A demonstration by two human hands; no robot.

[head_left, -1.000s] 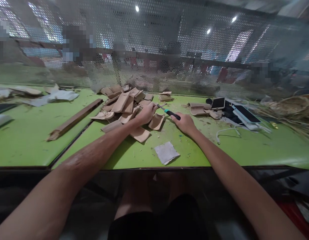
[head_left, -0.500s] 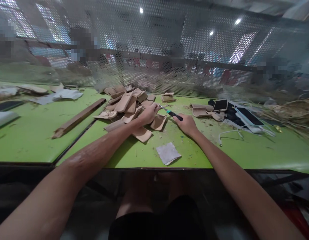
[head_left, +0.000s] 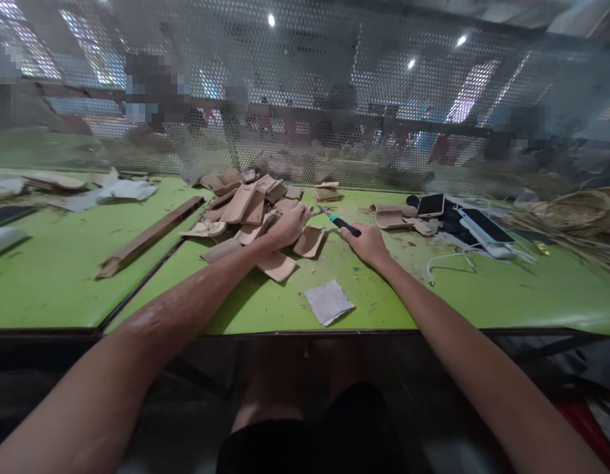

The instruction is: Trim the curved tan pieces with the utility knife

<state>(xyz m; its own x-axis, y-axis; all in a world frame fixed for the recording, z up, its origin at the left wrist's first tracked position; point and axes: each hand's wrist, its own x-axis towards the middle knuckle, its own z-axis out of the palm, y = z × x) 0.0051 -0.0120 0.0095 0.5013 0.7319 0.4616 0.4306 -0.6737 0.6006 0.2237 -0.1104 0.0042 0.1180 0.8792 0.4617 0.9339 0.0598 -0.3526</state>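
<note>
In my right hand [head_left: 368,243] is a slim knife-like tool [head_left: 345,227] with a black handle, a teal collar and a narrow metal tip pointing to the upper left. My fingers are wrapped round its handle. My left hand [head_left: 289,227] is closed in a pinch, just left of the tool's tip. A small pale piece [head_left: 313,213] shows at its fingertips, too small to name. Beside and behind that hand lies a heap of curved, tan bamboo-like pieces [head_left: 240,203]. One curved piece [head_left: 309,241] sits just below the fingertips.
A long brown strip [head_left: 149,238] lies left on the green table [head_left: 383,296]. Near the front edge is a grey square cloth [head_left: 329,303]. Phones [head_left: 487,227], a white cable [head_left: 428,266] and more curved pieces [head_left: 391,216] are at right. A perforated screen [head_left: 305,131] stands behind.
The tool's tip and my left fingertips, close together before, now show a small gap. A pale piece shows at the left fingertips. The whole view has shifted slightly.
</note>
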